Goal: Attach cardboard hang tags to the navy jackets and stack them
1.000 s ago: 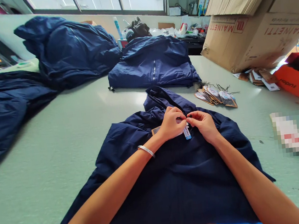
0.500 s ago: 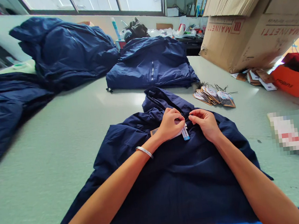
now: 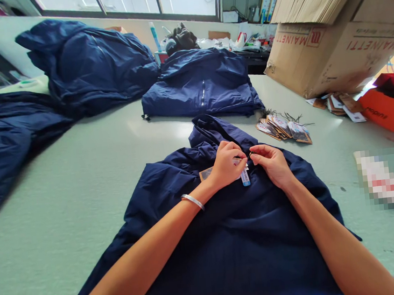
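Note:
A dark navy hooded jacket (image 3: pixel 228 242) lies spread on the table in front of me, its hood (image 3: pixel 212 129) pointing away. Over its neck area, my left hand (image 3: pixel 227 165) is closed in a pinch, its fingertips almost meeting those of the other hand. My right hand (image 3: pixel 271 162) pinches a small dark piece of tag string. Partly hidden beneath my left hand rests a brown-edged hang tag (image 3: pixel 204 174). A narrow white and blue label (image 3: pixel 245 179) hangs just below the left fingertips. Exactly what the left fingers grip is too small to make out.
Hang tags with black strings (image 3: pixel 282 126) lie beyond my right hand. A folded navy jacket (image 3: pixel 198 88) is behind, and more navy garments (image 3: pixel 93 69) are heaped at left. Large cardboard boxes (image 3: pixel 328 58), an orange bag (image 3: pixel 386 111) and a blurred-out packet (image 3: pixel 381 179) occupy the right side.
Both hands stay at the jacket's neck, fingertips shifting slightly. The left fingers have straightened a little near the right ones. The whole view has moved slightly.

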`<state>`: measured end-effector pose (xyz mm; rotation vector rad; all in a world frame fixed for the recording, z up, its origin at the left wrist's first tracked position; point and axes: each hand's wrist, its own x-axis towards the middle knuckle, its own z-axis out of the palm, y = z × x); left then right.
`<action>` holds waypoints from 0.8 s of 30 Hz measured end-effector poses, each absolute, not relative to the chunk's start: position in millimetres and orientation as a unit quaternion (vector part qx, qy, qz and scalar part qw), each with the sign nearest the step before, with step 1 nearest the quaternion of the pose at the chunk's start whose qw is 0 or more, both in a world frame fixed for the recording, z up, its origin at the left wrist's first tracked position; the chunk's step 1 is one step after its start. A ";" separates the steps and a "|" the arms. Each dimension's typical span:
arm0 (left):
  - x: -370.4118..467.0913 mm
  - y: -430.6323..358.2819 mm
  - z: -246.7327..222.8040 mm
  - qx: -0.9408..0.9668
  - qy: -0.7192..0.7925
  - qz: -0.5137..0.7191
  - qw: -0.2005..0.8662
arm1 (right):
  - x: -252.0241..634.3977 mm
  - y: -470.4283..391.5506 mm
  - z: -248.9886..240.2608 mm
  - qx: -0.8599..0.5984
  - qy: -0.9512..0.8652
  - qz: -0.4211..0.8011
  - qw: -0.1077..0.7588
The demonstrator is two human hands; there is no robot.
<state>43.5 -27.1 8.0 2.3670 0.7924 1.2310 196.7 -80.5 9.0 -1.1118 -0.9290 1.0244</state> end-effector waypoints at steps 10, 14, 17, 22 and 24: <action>42.9 -26.6 5.7 0.843 0.280 0.431 0.160 | 192.8 -84.7 17.2 -0.531 -0.441 0.426 0.585; 41.2 -26.4 7.9 0.845 0.293 0.416 0.166 | 196.5 -84.2 16.1 -0.532 -0.445 0.414 0.590; 40.3 -26.3 9.0 0.847 0.300 0.406 0.167 | 202.0 -83.0 14.5 -0.531 -0.446 0.408 0.594; 40.5 -26.9 8.8 0.845 0.309 0.401 0.174 | 207.1 -81.9 12.8 -0.533 -0.458 0.408 0.583; 41.0 -27.7 8.5 0.843 0.311 0.402 0.176 | 206.5 -82.3 13.2 -0.535 -0.458 0.415 0.576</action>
